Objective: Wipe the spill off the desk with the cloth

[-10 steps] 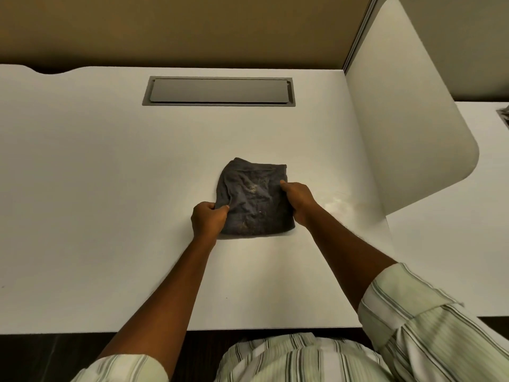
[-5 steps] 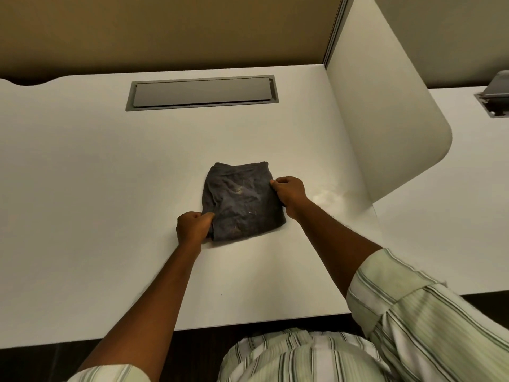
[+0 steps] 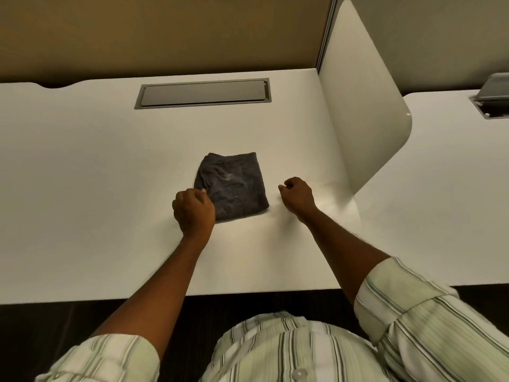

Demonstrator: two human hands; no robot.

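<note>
A dark grey cloth point(image 3: 234, 186), folded into a rough square, lies flat on the white desk point(image 3: 96, 175). My left hand point(image 3: 193, 209) rests at the cloth's lower left corner with its fingers curled; whether it still pinches the fabric is hidden by the back of the hand. To the right of the cloth, a short gap away, my right hand point(image 3: 297, 197) is loosely curled and holds nothing. A faint shiny patch point(image 3: 329, 187) shows on the desk between my right hand and the divider.
A white rounded divider panel point(image 3: 363, 111) stands along the desk's right side. A grey cable hatch point(image 3: 203, 92) is set into the desk at the back. A neighbouring desk point(image 3: 440, 188) has an open hatch point(image 3: 493, 97). The desk's front edge point(image 3: 248, 290) is near my body.
My right hand has let go of the cloth's right edge and moved off to the right. The left hand stays at the lower left corner. The camera has tilted up.
</note>
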